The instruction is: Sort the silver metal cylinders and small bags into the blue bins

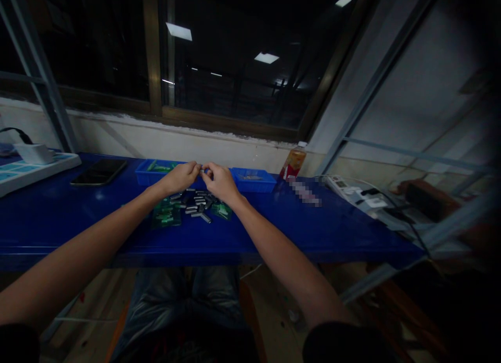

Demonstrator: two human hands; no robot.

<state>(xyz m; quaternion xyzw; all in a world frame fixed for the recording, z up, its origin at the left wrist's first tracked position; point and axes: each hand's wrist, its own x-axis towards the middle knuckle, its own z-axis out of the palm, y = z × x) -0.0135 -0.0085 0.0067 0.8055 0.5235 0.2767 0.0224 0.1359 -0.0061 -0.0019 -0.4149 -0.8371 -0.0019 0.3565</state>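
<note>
My left hand [181, 177] and my right hand [219, 181] meet fingertip to fingertip above the blue table. Both are closed in a pinch around a small greyish piece [201, 170], mostly covered by the fingers. Below them lies a loose pile of short metal pieces [199, 209]. A green clear bag [167, 214] with small parts rests left of the pile, and a smaller green bag [222, 210] is at its right. Behind my left hand stands a blue tray [144, 178] with green items. Another blue tray [256, 185], holding small thin parts, is beyond my right hand.
A phone [99, 172] and a white power strip [39, 171] lie on the blue table [97, 217] at the left. A drink bottle [294, 162] stands at the back right. Farther right are cables and another power strip [352, 196]. Metal frame posts flank the table.
</note>
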